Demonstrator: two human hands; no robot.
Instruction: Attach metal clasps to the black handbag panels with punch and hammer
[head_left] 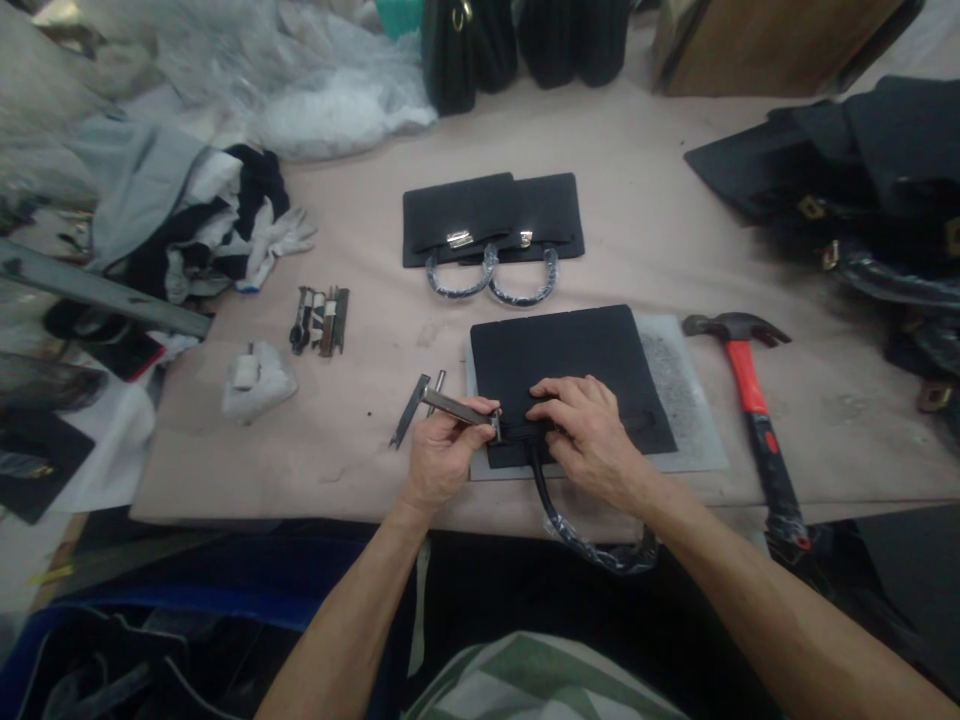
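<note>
In front of me a black bag panel point(562, 350) lies on a grey board point(675, 390). Its plastic-wrapped handle point(592, 555) hangs over the table's near edge. My left hand point(444, 450) pinches a metal punch-like tool point(457, 405), whose end meets the panel's left side near the handle strap. A second slim metal rod point(436, 392) and a flat notched metal strip point(409, 412) show beside that hand; whether it grips them too I cannot tell. With fingers bent, my right hand point(581, 425) presses on the panel; anything beneath its fingertips is hidden.
A hammer point(750, 390) with a red and black handle lies right of the board. Two black panels point(487, 215) with wrapped handles sit beyond. Metal tools point(319, 322) and a white lump point(259, 380) are at left. Black bags point(885, 190) pile up at right.
</note>
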